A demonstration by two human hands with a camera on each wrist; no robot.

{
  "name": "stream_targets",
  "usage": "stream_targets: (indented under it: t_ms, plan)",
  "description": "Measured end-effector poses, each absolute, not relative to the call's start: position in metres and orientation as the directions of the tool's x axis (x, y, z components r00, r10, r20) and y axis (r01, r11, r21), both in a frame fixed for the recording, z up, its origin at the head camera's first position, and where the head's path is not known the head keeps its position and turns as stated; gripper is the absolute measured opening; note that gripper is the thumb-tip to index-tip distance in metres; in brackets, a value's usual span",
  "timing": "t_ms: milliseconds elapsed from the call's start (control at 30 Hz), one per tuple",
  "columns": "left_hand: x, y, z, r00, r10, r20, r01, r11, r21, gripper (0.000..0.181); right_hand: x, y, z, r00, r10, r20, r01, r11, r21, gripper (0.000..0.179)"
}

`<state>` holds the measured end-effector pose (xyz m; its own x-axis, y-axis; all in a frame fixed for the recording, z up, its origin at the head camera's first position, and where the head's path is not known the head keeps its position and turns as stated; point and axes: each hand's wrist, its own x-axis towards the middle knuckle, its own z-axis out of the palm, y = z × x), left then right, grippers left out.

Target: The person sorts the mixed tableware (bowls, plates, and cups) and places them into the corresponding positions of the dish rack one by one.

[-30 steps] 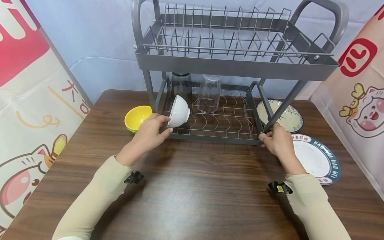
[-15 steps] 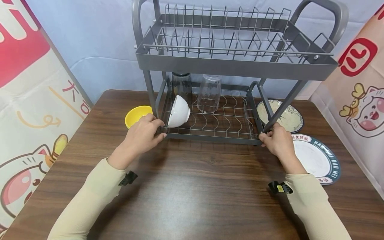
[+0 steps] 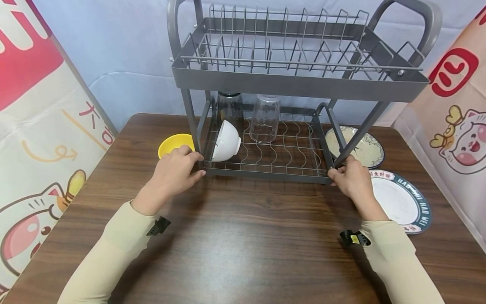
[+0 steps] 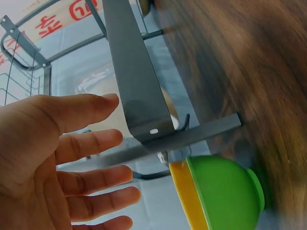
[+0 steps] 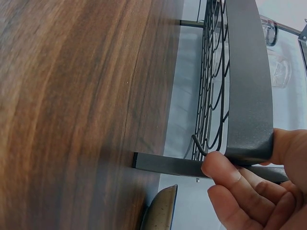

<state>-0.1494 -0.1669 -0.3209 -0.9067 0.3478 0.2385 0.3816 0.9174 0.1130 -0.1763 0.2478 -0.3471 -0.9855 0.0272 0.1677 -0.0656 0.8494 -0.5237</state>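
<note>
A grey two-tier dish rack stands on the table. My left hand is at its left front corner, with fingers extended and spread in the left wrist view. On the lower tier a white bowl leans on its side, apart from that hand. Behind the bowl are a dark glass and a clear glass, both upside down. My right hand grips the lower tier's right front corner, thumb and fingers around the frame. A bowl, yellow inside and green outside, sits behind my left hand.
To the rack's right lie a patterned plate and a white plate with a dark green lettered rim, partly behind my right hand. Wire dividers line the upper tier. Printed cloths hang at both sides.
My left hand has let go of the white bowl's rim and drawn back left to the rack's front corner. The bowl stays tilted in place. My right hand has not moved.
</note>
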Motion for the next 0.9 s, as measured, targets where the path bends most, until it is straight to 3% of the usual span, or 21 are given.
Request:
stream_targets:
  t_ms: [300,900]
  plan:
    - [-0.153,-0.187,-0.324,-0.932,0.318,0.174,0.329,0.943,0.040,0.039,-0.176,0.247,-0.347,-0.986,0.031,0.164,-0.061,0.848,-0.526,0.027]
    - [-0.170,-0.220,-0.336,-0.970,0.225,0.095,0.235,0.965,0.112,0.039,-0.177,0.249,-0.348,-0.986,0.030,0.165,-0.062,0.850,-0.524,0.028]
